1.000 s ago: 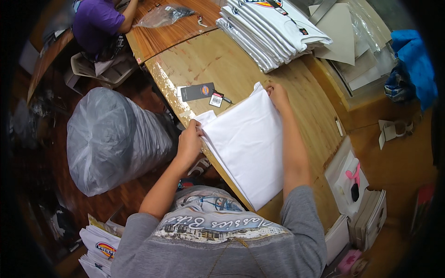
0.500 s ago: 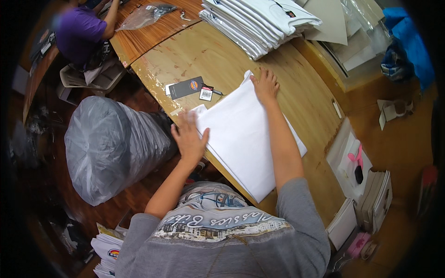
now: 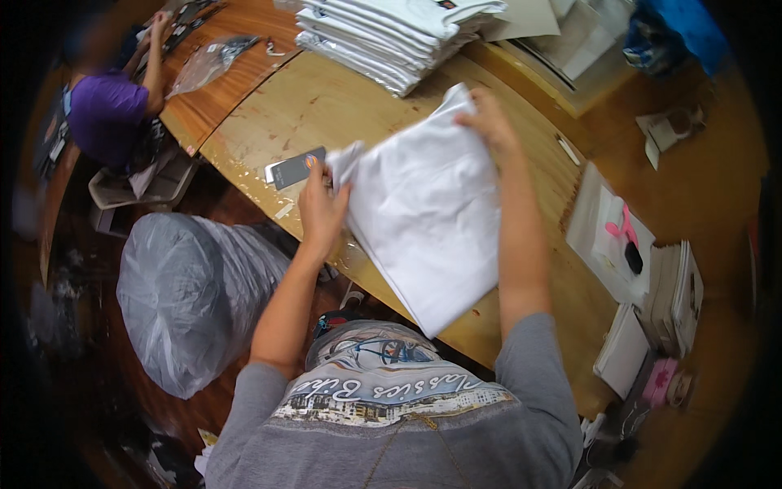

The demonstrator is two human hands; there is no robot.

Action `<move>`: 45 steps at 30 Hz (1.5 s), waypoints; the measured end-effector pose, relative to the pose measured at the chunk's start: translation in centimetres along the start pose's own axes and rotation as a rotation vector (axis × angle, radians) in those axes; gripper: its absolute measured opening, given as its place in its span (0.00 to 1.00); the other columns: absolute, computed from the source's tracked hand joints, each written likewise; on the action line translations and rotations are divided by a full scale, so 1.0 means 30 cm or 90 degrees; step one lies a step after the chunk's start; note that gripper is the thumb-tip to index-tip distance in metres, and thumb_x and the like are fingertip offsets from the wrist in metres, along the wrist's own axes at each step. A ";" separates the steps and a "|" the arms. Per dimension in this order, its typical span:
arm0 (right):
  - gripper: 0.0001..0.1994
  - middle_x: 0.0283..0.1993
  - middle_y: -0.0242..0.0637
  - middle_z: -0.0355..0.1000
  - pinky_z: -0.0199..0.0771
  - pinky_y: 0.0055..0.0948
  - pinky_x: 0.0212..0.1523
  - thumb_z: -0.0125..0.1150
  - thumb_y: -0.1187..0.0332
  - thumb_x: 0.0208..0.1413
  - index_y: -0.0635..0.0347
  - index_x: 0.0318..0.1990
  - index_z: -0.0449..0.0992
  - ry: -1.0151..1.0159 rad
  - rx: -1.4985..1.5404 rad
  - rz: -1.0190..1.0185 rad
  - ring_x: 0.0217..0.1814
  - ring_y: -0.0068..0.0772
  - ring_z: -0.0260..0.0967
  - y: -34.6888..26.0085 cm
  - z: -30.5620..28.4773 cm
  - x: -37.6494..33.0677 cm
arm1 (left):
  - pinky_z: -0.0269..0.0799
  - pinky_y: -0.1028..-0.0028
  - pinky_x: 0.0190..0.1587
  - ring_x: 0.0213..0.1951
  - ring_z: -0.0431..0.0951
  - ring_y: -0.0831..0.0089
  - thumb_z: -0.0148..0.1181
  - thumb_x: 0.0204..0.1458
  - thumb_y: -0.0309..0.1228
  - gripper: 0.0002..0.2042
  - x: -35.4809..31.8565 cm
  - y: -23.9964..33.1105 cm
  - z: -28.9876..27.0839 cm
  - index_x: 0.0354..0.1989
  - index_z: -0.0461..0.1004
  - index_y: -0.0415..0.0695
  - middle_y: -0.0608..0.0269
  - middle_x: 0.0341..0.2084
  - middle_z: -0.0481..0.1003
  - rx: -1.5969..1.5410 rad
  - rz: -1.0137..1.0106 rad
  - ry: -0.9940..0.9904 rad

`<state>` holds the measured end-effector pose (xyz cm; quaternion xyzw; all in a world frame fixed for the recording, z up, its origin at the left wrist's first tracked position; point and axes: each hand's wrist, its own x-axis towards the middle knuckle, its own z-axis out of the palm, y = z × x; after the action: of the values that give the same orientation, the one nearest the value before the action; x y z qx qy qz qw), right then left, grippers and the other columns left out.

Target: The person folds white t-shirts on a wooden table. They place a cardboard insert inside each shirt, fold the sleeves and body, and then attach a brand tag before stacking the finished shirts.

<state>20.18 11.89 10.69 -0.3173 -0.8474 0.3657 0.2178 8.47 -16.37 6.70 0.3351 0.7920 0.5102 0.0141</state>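
Note:
A folded white shirt (image 3: 423,216) is lifted at its far side above the wooden table, its near corner pointing toward my body. My left hand (image 3: 321,210) is closed on its far left corner, where the cloth bunches up. At the far right corner, my right hand (image 3: 492,124) grips the fabric between thumb and fingers. Just beyond my left hand lies a dark hang tag (image 3: 297,169) with a white edge beneath it; my fingers partly cover it.
A stack of folded white shirts (image 3: 383,41) stands at the table's far side. A large grey plastic bag (image 3: 187,301) bulges on the floor at left. A person in purple (image 3: 106,110) works at far left. Pink-handled snips (image 3: 626,232) lie at right beside cardboard sheets (image 3: 672,285).
Both hands, flat on the shirt before, have closed on its far corners and raised it off the table. The view has shifted slightly. The small black-and-white tag is now hidden.

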 end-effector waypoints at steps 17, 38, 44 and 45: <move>0.12 0.39 0.39 0.70 0.65 0.33 0.45 0.51 0.83 0.34 0.61 0.31 0.71 0.223 -0.270 -0.104 0.41 0.36 0.68 0.009 -0.219 -1.175 | 0.66 0.68 0.34 0.33 0.68 0.60 0.52 0.31 0.19 0.10 -0.072 0.155 0.111 0.27 0.68 0.38 0.55 0.27 0.67 -0.115 0.624 -0.550; 0.22 0.31 0.45 0.70 0.66 0.37 0.37 0.52 0.61 0.46 0.56 0.50 0.59 0.339 -0.053 0.495 0.35 0.47 0.67 0.248 -0.035 -0.784 | 0.70 0.74 0.31 0.28 0.75 0.67 0.52 0.44 0.24 0.17 -0.259 0.287 0.546 0.45 0.62 0.39 0.53 0.25 0.73 -0.131 0.106 -0.634; 0.34 0.32 0.44 0.69 0.70 0.27 0.30 0.61 0.72 0.37 0.58 0.54 0.52 0.351 0.137 0.517 0.31 0.34 0.69 0.216 -0.019 -0.762 | 0.69 0.76 0.26 0.24 0.72 0.73 0.59 0.37 0.22 0.27 -0.277 0.283 0.623 0.48 0.54 0.40 0.60 0.21 0.70 -0.141 0.013 -0.587; 0.34 0.31 0.43 0.68 0.69 0.25 0.26 0.60 0.75 0.38 0.57 0.55 0.50 0.391 0.165 0.481 0.29 0.31 0.69 0.233 -0.007 -0.767 | 0.69 0.77 0.26 0.23 0.71 0.74 0.60 0.36 0.21 0.29 -0.279 0.284 0.627 0.48 0.53 0.41 0.62 0.20 0.69 -0.171 -0.004 -0.577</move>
<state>39.15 -0.33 2.36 -0.6652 -0.5176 0.4109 0.3475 26.21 -3.72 1.99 0.5167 0.6343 0.4105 0.4027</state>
